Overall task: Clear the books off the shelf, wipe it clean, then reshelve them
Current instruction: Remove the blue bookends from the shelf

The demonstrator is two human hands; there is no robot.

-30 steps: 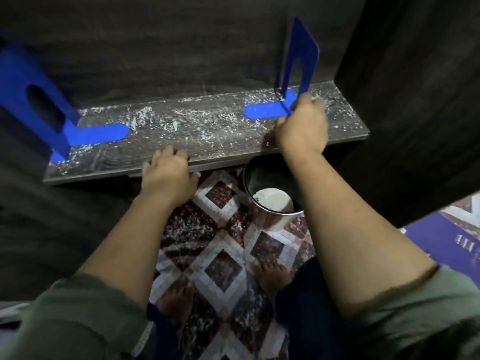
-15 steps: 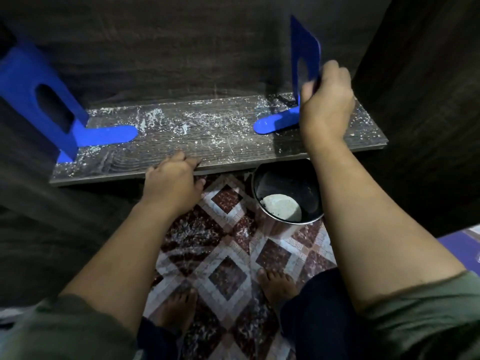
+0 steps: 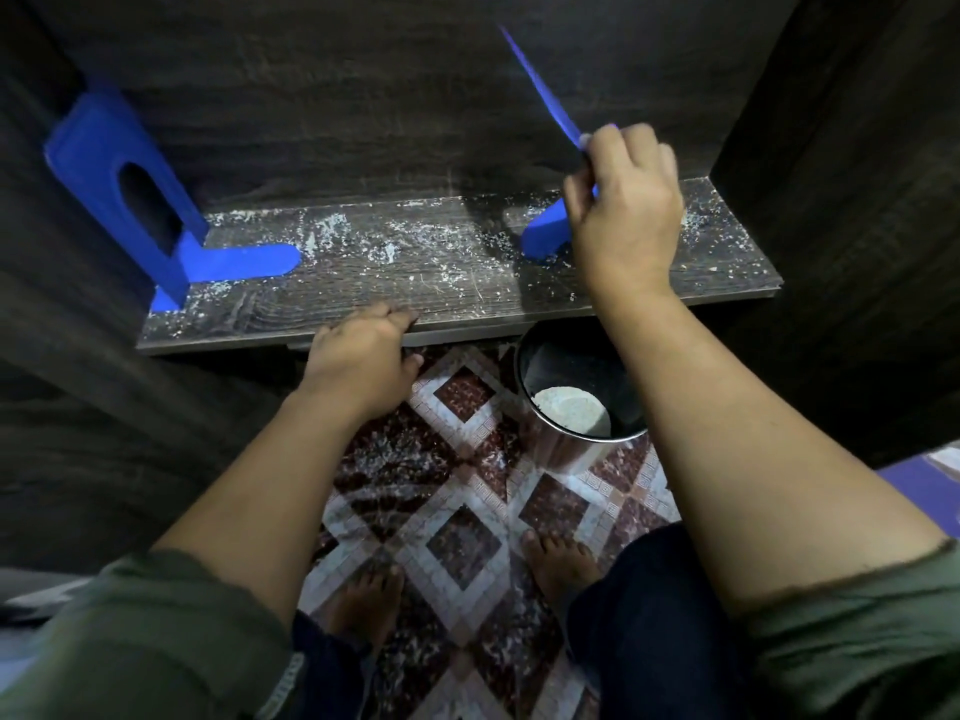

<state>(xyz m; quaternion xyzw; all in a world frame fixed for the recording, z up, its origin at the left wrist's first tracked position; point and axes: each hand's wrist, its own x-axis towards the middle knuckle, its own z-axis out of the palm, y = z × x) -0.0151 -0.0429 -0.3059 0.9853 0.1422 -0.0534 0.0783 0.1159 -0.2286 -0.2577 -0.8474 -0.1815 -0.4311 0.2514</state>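
Tipped leftward since 0.5 s ago, the right blue bookend is pinched by the right hand, fingers curled. Left hand grips the shelf edge, well apart.

Right hand grips a tilted blue bookend; left hand holds the speckled shelf by its edge.

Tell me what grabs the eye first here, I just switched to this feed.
Two bright blue bookends stand out against the dark wood: the left bookend upright at the left end of the shelf, the right bookend tilted in the right hand. White dust speckles the shelf, whose front edge the left hand holds.
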